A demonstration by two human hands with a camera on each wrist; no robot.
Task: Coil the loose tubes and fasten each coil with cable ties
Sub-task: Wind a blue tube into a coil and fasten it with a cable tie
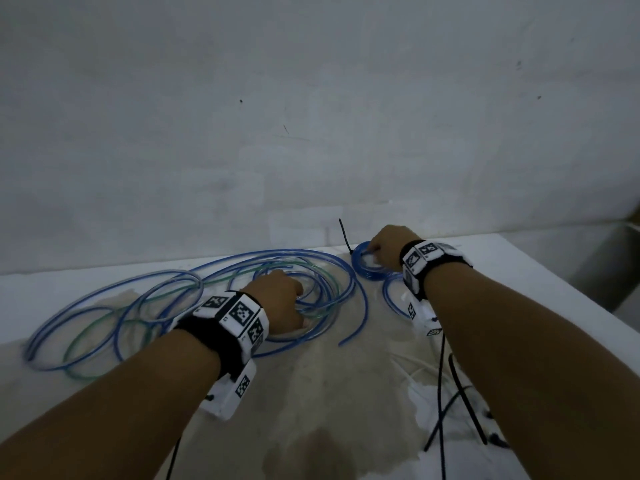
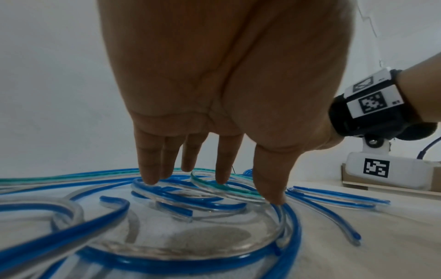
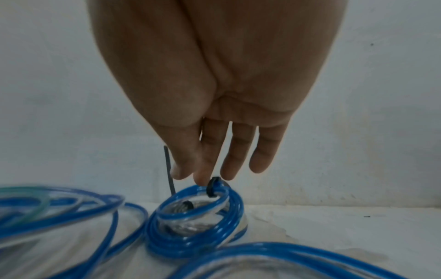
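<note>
A white wall (image 1: 311,116) rises behind a white table (image 1: 554,289), whose top is partly covered by a pale cloth (image 1: 329,393). Across the left half of the table sprawls a tangle of loose tubes (image 1: 145,299), mostly blue with one green tube (image 1: 100,323) looped among them, and one blue end (image 1: 353,336) trails toward the middle. The left hand (image 1: 280,299) reaches down into this tangle with its fingers (image 2: 149,169) straight and slightly spread; the tips press on the tubes without closing round any of them. At the far edge of the table, right of the tangle and close to the wall, lies a small blue coil (image 1: 370,266), wound tight in several turns. The right hand (image 1: 388,249) is over it, fingers extended, with the thumb and first fingertip meeting at the top of the coil beside a black cable tie (image 3: 213,186) wrapped round the turns; whether they actually pinch the tie cannot be told. The tie's long tail (image 1: 344,235) sticks up behind the coil. Near the right forearm, several spare black ties (image 1: 460,403) lie on the cloth.
</note>
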